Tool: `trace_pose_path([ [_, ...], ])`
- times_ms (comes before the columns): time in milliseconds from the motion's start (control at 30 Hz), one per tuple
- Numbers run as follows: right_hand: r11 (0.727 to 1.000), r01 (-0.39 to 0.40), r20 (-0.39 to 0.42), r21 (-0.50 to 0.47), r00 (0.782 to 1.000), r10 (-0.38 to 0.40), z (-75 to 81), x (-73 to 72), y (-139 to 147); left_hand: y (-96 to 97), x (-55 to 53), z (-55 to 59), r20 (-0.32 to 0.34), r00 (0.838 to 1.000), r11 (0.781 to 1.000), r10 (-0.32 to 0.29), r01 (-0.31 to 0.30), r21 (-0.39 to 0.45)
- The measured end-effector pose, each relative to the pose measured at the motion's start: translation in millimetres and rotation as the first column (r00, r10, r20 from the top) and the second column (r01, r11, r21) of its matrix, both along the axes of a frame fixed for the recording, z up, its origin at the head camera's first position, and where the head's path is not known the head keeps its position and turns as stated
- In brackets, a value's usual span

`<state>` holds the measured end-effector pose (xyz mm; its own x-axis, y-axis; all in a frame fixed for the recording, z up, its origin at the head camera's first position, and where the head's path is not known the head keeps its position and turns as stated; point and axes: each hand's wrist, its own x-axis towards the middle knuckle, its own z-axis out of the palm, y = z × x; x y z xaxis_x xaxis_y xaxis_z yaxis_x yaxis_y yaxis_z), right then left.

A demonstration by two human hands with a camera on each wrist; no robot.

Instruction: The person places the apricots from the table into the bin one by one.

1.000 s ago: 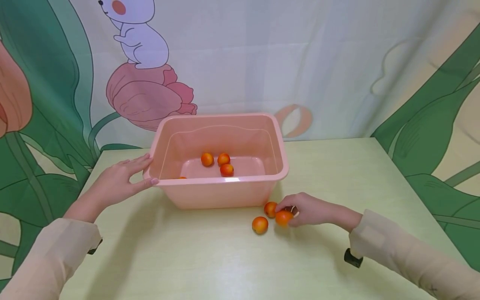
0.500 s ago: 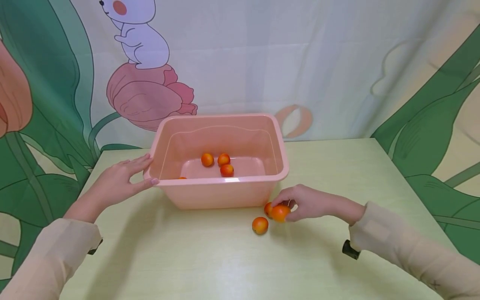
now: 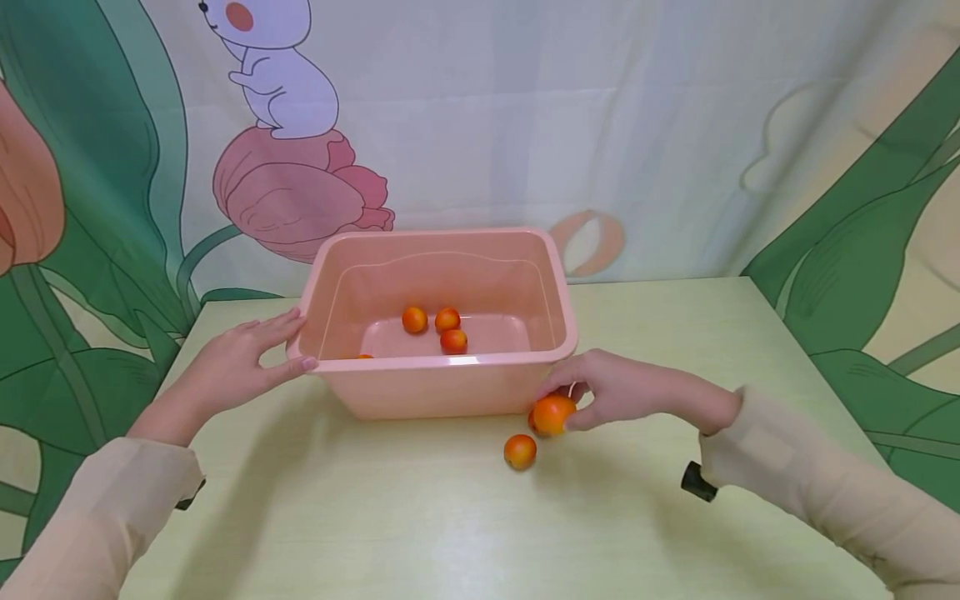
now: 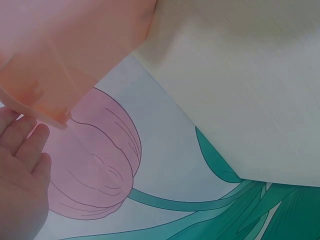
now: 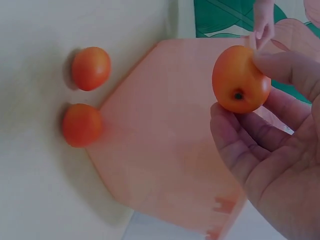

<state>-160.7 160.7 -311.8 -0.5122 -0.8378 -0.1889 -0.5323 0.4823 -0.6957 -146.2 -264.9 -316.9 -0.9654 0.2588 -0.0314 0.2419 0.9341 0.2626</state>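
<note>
In the head view, my right hand pinches a small orange-red fruit between thumb and fingertips at the tub's front right corner. The right wrist view shows this fruit raised off the table, a dark dimple facing the camera. Behind it another fruit is mostly covered in the head view, and a third lies on the table nearby. My left hand rests with extended fingers against the left rim of the pink plastic tub, thumb at its front corner. Several similar fruits lie inside the tub.
The pale table carries the tub near its back edge. Behind hangs a printed curtain with leaves, flowers and a white animal. The tub's front wall partly hides one fruit inside.
My right hand has lifted the fruit off the table and moved it up and slightly left toward the tub's corner. My left hand and the tub have stayed put.
</note>
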Motion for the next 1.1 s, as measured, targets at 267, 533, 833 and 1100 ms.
trace_pose_path([
  [267,1.0,-0.011,-0.058,-0.013,0.998,0.011,24.8,-4.3,-8.3,-0.8,-0.1,-0.5,0.004,1.0,1.0,0.008,-0.008,0.003],
  [533,1.0,-0.031,-0.142,-0.005,0.989,0.03,44.2,-11.8,-16.1,-1.5,-1.0,-1.6,0.009,1.0,1.0,0.009,-0.009,0.005],
  [833,0.999,0.022,-0.146,0.031,0.989,-0.018,64.9,-33.3,-29.4,-2.6,-1.3,-3.6,0.005,1.0,1.0,0.007,-0.008,0.008],
  [1100,0.999,0.025,-0.142,0.04,0.99,-0.019,71.7,-50.0,-38.2,-2.4,-1.1,-3.1,-0.014,1.0,1.0,-0.015,0.016,0.013],
])
